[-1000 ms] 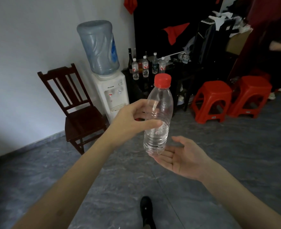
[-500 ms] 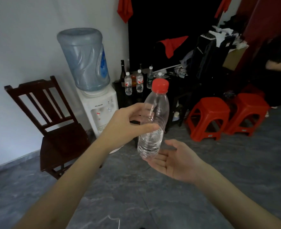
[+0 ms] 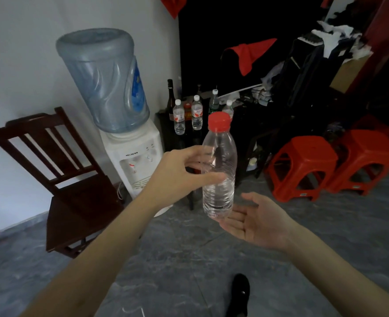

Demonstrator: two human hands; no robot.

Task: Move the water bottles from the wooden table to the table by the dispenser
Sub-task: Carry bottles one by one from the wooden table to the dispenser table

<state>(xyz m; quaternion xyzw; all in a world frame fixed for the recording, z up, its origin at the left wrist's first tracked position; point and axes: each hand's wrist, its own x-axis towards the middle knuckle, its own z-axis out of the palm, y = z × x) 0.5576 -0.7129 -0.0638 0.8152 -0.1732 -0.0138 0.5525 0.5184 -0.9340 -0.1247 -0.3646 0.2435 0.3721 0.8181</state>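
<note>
left hand fingers wrap bottle midsection.

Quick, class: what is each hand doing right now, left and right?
Left hand: grips the red-capped water bottle around its middle.
Right hand: open, palm up, just under the bottle's base, holding nothing.
</note>
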